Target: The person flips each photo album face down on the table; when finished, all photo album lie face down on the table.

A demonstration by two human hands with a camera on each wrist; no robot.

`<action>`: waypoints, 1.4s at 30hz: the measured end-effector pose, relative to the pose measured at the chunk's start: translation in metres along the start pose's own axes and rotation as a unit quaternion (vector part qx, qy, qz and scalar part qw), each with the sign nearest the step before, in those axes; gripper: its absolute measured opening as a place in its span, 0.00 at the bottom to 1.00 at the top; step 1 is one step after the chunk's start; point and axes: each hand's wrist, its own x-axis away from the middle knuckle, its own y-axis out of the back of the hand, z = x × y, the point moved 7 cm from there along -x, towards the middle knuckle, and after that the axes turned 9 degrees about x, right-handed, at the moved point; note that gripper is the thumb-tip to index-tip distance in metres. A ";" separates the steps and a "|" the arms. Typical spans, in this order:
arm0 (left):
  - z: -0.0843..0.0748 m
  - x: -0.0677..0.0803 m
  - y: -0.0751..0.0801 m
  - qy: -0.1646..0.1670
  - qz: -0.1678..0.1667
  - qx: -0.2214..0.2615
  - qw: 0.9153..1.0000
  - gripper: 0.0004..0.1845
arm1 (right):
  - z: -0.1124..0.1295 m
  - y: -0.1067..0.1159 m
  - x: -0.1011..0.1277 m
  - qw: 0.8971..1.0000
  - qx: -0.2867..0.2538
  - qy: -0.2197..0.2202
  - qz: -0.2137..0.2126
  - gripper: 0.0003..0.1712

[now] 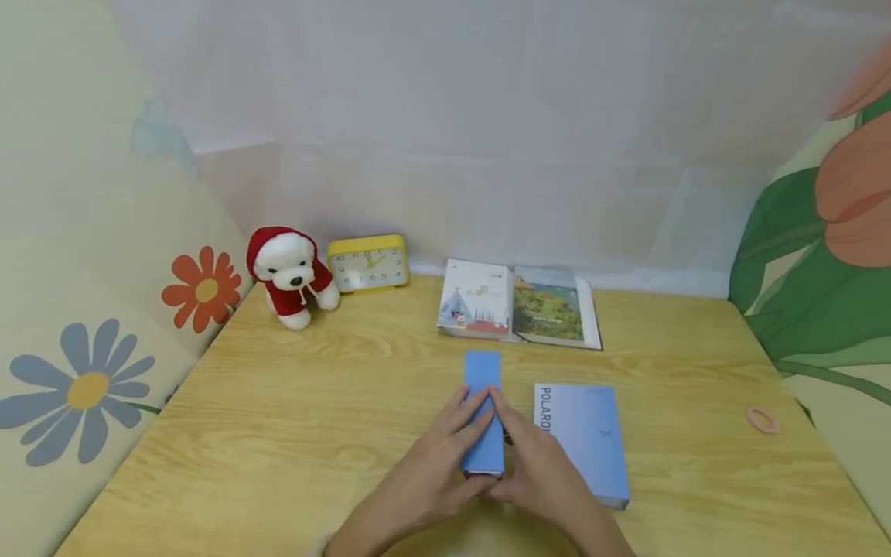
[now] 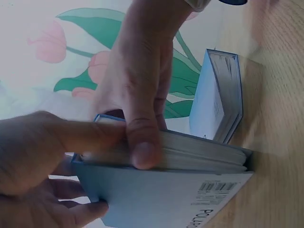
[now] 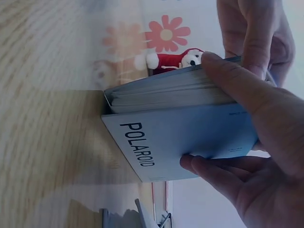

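Note:
A blue book (image 1: 483,379) marked POLAROID stands on edge at the middle of the wooden table (image 1: 292,433), held between both hands. My left hand (image 1: 445,445) grips its left side and my right hand (image 1: 532,456) its right side. In the left wrist view the left thumb lies along the book (image 2: 190,199) and the right hand's (image 2: 137,95) fingers press on the page edges. The right wrist view shows my right hand (image 3: 256,137) with its thumb over the pages and its fingers under the cover of the book (image 3: 190,137), and the left hand (image 3: 256,33) beyond it.
A second blue POLAROID book (image 1: 585,437) sits just right of the hands and shows behind them as the second book (image 2: 209,99). An open picture book (image 1: 518,305), a yellow clock (image 1: 367,263) and a toy bear (image 1: 288,275) in a red hood line the back. A pink ring (image 1: 762,419) lies far right.

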 end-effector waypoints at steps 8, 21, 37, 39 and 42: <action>0.025 0.005 -0.022 0.044 -0.026 0.131 0.990 0.71 | -0.001 0.002 0.000 1.000 -0.019 -0.003 -0.012 0.67; 0.050 0.000 -0.059 0.059 -0.033 0.185 0.980 0.62 | -0.008 0.000 0.000 0.997 -0.050 -0.058 0.014 0.68; 0.057 0.021 -0.029 0.116 -0.027 0.084 0.989 0.57 | -0.023 -0.003 0.015 0.988 -0.119 -0.093 0.014 0.64; 0.057 0.022 -0.026 0.127 -0.017 0.056 0.990 0.54 | -0.024 -0.004 0.016 0.994 -0.055 -0.095 0.026 0.63; 0.056 0.024 -0.025 0.143 0.004 0.022 0.990 0.50 | -0.026 -0.011 0.019 0.993 0.004 -0.100 0.058 0.59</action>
